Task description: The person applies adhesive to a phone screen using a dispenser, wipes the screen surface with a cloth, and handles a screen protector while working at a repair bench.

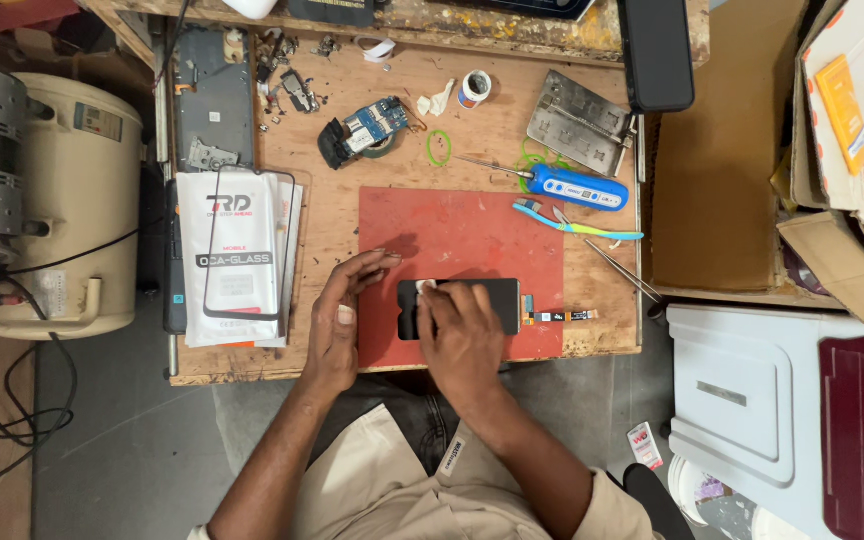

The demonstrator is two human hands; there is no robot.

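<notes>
We are wiping the flat black phone screen (472,305) on the red rubber mat (452,230); our right hand (462,335) presses a small white wad (428,287) onto it; our left hand (347,305), empty and fingers spread, steadies its edge; next calls for even strokes.

White glass packets (237,260), dark screen (492,305)

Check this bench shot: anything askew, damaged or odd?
Nothing spilled. The dark phone screen under the right hand lies square on the red mat, its flex cable trailing off the mat edge. A stripped circuit board lies loose above.

Blue screwdriver (576,187), green band (438,148), circuit board (369,128) — metal plate (580,123) nr tweezers (624,270).
</notes>
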